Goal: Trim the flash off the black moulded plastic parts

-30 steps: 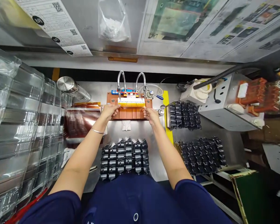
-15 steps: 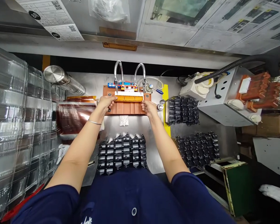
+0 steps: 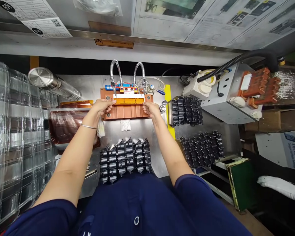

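Between both hands, the amber strip [image 3: 128, 101] lies crosswise, level.

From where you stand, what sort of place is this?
Probably a factory workstation: rows of matching black parts sit on a metal bench, your two hands hold an orange strip at a brown fixture, and clear plastic trays are stacked alongside.

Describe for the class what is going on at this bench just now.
A person holds an orange strip by its ends, the left hand at one end and the right hand at the other. The strip is over a brown block, in front of two bent metal hoses. Black parts lie in rows on the metal bench, nearer the person. A white-gloved hand shows off to the right.
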A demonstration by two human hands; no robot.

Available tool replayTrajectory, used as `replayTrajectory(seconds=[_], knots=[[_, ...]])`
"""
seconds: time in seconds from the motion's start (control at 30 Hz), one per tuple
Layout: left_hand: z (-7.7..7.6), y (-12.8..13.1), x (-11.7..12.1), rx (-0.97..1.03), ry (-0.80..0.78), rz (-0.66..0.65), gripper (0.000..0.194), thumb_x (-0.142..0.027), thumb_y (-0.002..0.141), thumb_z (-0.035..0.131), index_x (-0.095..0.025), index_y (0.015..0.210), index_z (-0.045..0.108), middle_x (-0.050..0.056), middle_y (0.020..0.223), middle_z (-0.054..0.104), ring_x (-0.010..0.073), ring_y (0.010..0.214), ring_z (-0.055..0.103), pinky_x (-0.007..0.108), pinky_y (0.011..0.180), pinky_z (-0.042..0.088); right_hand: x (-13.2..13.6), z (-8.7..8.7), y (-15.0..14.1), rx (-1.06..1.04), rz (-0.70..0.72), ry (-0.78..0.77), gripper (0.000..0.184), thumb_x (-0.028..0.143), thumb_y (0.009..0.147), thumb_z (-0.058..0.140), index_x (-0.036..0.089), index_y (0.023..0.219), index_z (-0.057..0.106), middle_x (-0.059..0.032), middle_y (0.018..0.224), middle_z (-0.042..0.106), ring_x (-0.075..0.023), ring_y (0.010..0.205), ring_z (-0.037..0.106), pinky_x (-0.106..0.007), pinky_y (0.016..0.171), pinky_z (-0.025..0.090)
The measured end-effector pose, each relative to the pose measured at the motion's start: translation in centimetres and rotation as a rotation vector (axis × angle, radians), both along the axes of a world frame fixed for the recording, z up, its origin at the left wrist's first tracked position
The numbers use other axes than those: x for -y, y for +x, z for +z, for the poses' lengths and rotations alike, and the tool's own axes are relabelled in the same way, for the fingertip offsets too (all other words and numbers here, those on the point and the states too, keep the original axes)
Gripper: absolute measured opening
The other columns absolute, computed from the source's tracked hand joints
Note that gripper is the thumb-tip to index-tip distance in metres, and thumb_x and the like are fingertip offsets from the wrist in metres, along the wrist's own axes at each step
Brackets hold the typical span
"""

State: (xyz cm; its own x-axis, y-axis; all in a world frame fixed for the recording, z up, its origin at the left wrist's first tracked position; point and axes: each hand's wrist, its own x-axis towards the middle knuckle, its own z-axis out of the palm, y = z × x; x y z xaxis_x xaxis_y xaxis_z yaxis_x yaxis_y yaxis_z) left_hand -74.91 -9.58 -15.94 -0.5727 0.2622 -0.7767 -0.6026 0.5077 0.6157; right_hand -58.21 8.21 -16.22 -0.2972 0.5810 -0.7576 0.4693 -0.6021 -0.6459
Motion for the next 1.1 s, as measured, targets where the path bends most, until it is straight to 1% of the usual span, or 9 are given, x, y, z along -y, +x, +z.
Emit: replayTrajectory(seconds=[0.27, 0.4, 0.5, 0.57, 0.67, 0.77, 0.87, 0.97, 1.1], knots=[[2.2, -0.2, 1.9, 0.042, 0.079, -0.044, 0.012, -0.008, 0.078, 0.072, -0.008, 0.069, 0.064, 0.004, 0.057, 0.065, 0.0058, 0.041, 0.056, 0.012, 0.041, 0.048, 0.3, 0.9, 3.2, 0.010, 0.100, 0.144, 0.031, 0.030, 0.077, 0.078, 0.016, 0.064, 0.053, 0.0021, 0.053, 0.061, -0.0057, 0.044, 0.053, -0.015, 0.042, 0.046], [3.4, 2.3, 5.8, -0.063, 0.124, 0.005, 0.016, -0.015, 0.085, 0.065, -0.010, 0.069, 0.062, 0.003, 0.058, 0.065, 0.0061, 0.042, 0.056, 0.013, 0.041, 0.047, 5.0, 1.5, 11.0, -0.010, 0.166, 0.275, 0.027, 0.033, 0.066, 0.082, 0.016, 0.077, 0.063, -0.0023, 0.073, 0.070, -0.0123, 0.066, 0.065, -0.024, 0.064, 0.056], [3.4, 4.7, 8.8, -0.099, 0.122, 0.033, 0.017, -0.017, 0.083, 0.062, -0.011, 0.068, 0.060, 0.003, 0.058, 0.064, 0.0066, 0.042, 0.055, 0.015, 0.042, 0.046, 10.6, -0.3, 18.4, 0.037, 0.289, 0.346, 0.051, 0.032, 0.052, 0.087, 0.018, 0.097, 0.068, -0.0074, 0.094, 0.074, -0.0214, 0.087, 0.068, -0.036, 0.081, 0.056], [3.0, 6.2, 10.1, -0.105, 0.121, 0.039, 0.014, -0.018, 0.080, 0.064, -0.011, 0.068, 0.060, 0.003, 0.058, 0.064, 0.0072, 0.042, 0.054, 0.016, 0.042, 0.046, 13.8, -1.9, 22.5, -0.018, 0.443, 0.348, 0.055, 0.036, 0.053, 0.086, 0.019, 0.102, 0.067, -0.0081, 0.100, 0.074, -0.0238, 0.090, 0.069, -0.038, 0.082, 0.056], [2.7, 8.0, 10.8, -0.146, 0.127, 0.031, 0.012, -0.022, 0.075, 0.066, -0.012, 0.069, 0.061, 0.003, 0.060, 0.065, 0.0091, 0.043, 0.054, 0.019, 0.043, 0.046, 15.6, -3.2, 25.6, -0.052, 0.550, 0.375, 0.036, 0.042, 0.065, 0.074, 0.016, 0.090, 0.069, -0.0065, 0.085, 0.075, -0.0233, 0.079, 0.069, -0.036, 0.072, 0.056], [2.8, 9.4, 10.6, -0.243, 0.148, 0.022, 0.016, -0.029, 0.076, 0.065, -0.014, 0.076, 0.064, 0.004, 0.067, 0.067, 0.0124, 0.052, 0.059, 0.024, 0.051, 0.050, 13.7, -2.1, 24.3, -0.011, 0.514, 0.473, 0.032, 0.041, 0.074, 0.064, 0.015, 0.093, 0.069, -0.0071, 0.084, 0.074, -0.0239, 0.079, 0.068, -0.037, 0.075, 0.055], [3.1, 10.7, 9.6, -0.652, 0.184, -0.092, 0.025, -0.038, 0.082, 0.060, -0.016, 0.088, 0.068, 0.009, 0.089, 0.071, 0.0211, 0.082, 0.066, 0.035, 0.073, 0.055, 10.6, 0.5, 19.3, 0.032, 0.617, 0.758, 0.038, 0.032, 0.079, 0.060, 0.018, 0.113, 0.067, -0.0086, 0.104, 0.073, -0.0270, 0.097, 0.066, -0.042, 0.091, 0.051], [2.7, 11.6, 8.1, -1.192, 0.212, -0.360, 0.030, -0.040, 0.090, 0.053, -0.017, 0.097, 0.070, 0.013, 0.109, 0.070, 0.0271, 0.108, 0.061, 0.046, 0.097, 0.046, 8.9, 2.0, 12.3, 0.008, 0.895, 1.137, 0.047, 0.018, 0.082, 0.055, 0.018, 0.129, 0.060, -0.0118, 0.137, 0.059, -0.0279, 0.129, 0.051, -0.045, 0.112, 0.035], [0.8, 10.9, 5.8, -1.365, 0.119, -0.697, 0.025, -0.032, 0.092, 0.053, -0.019, 0.105, 0.070, 0.016, 0.121, 0.067, 0.0307, 0.115, 0.058, 0.051, 0.102, 0.040, 8.8, 1.1, 4.9, 0.048, 1.127, 1.277, 0.046, 0.012, 0.091, 0.043, 0.021, 0.134, 0.056, -0.0109, 0.146, 0.052, -0.0268, 0.139, 0.041, -0.055, 0.117, 0.021]])
